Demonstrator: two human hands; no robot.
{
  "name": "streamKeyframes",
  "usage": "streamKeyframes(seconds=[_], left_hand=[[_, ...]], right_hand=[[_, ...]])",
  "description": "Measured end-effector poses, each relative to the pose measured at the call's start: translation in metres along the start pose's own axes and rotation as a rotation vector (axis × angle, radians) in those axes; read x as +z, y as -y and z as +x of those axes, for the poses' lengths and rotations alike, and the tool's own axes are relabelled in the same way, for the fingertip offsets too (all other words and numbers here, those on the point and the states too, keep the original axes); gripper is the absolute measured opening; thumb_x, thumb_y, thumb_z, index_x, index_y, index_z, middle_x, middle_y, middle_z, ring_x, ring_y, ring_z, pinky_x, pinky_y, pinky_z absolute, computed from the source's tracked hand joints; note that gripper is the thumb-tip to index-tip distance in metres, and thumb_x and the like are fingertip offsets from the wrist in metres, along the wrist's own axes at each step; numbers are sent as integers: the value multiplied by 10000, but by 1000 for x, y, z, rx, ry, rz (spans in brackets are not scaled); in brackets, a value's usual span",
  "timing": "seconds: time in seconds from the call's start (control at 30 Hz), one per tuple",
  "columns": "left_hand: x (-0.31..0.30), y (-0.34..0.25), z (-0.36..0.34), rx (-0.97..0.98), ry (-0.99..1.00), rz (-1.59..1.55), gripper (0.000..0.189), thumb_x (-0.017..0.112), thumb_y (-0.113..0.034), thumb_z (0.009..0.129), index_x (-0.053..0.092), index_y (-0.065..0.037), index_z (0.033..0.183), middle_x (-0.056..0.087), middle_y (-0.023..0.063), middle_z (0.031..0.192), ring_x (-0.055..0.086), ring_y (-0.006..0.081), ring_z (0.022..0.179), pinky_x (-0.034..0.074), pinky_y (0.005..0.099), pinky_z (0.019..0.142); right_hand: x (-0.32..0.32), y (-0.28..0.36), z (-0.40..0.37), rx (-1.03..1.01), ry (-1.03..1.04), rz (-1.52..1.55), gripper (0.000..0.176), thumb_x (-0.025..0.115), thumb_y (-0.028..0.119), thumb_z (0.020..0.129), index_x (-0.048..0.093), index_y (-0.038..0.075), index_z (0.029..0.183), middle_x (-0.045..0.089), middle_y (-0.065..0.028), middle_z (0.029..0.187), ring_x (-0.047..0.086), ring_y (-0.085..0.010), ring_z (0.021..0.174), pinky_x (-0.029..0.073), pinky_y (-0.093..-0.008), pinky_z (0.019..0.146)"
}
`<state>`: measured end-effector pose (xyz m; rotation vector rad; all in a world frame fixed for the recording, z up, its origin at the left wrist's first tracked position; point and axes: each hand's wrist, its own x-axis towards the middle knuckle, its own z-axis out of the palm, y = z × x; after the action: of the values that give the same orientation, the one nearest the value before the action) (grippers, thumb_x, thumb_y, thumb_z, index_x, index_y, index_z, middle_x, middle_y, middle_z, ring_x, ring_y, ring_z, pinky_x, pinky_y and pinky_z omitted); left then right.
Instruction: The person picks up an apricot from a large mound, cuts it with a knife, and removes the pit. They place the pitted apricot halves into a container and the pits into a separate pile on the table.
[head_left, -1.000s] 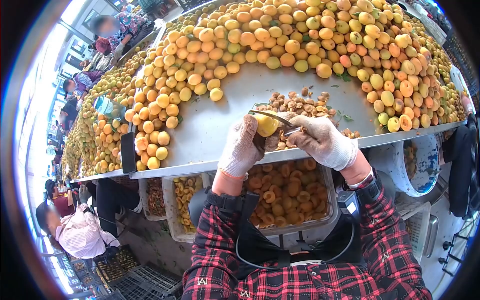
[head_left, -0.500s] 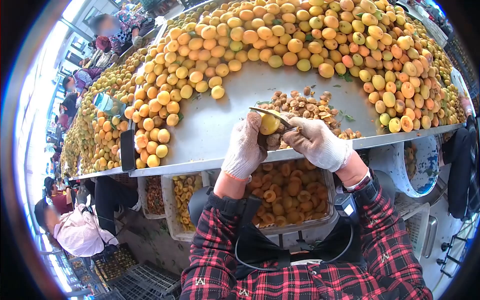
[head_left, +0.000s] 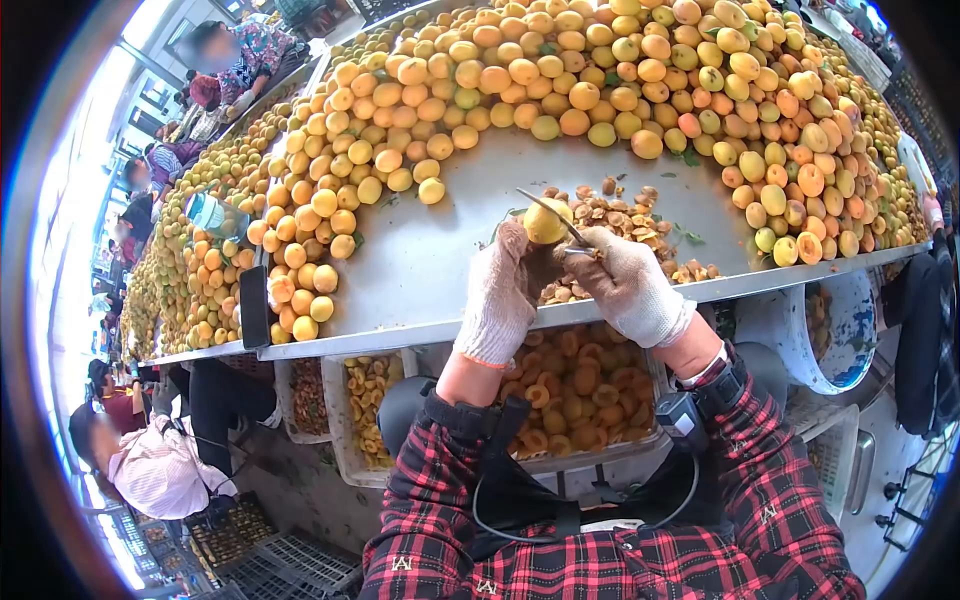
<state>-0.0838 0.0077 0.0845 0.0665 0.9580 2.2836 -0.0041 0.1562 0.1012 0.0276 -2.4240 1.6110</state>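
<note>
In the head view my gloved left hand is closed around a yellow apricot, which it holds up over the table's front edge. My gloved right hand grips a knife; its thin curved blade lies across the apricot's far right side. The handle is mostly hidden by my fingers. Just beyond both hands a heap of brown apricot pits rests on the metal table. Below my wrists a crate holds many halved apricots.
Whole apricots are piled around the table's back and sides. A dark phone-like slab stands at the left edge, near a lidded jar. Right of me is a white bucket. Another person sits at the lower left.
The apricot has turned in my left hand and sits slightly higher. The knife blade has swung from lying nearly flat across it to a steeper slant.
</note>
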Motion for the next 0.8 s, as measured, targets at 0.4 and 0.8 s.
streamKeyframes(seconds=[0.4,0.8], left_hand=[[-4,-14,-11,142,-82,474,240,595,-112,949,648,47,1120,663,89,1053,632,141,948,517,276,839],[11,-3,-11,348,-76,825,277,655,-26,856,641,16,1129,652,11,908,590,74,826,494,235,766]], right_hand=[[11,-15,4,-198,34,-325,285,615,272,936,613,38,1098,656,-209,803,649,-404,754,522,-450,648],[12,-16,2,-202,-68,-256,199,644,221,908,586,54,1000,635,-194,769,635,-405,725,505,-460,610]])
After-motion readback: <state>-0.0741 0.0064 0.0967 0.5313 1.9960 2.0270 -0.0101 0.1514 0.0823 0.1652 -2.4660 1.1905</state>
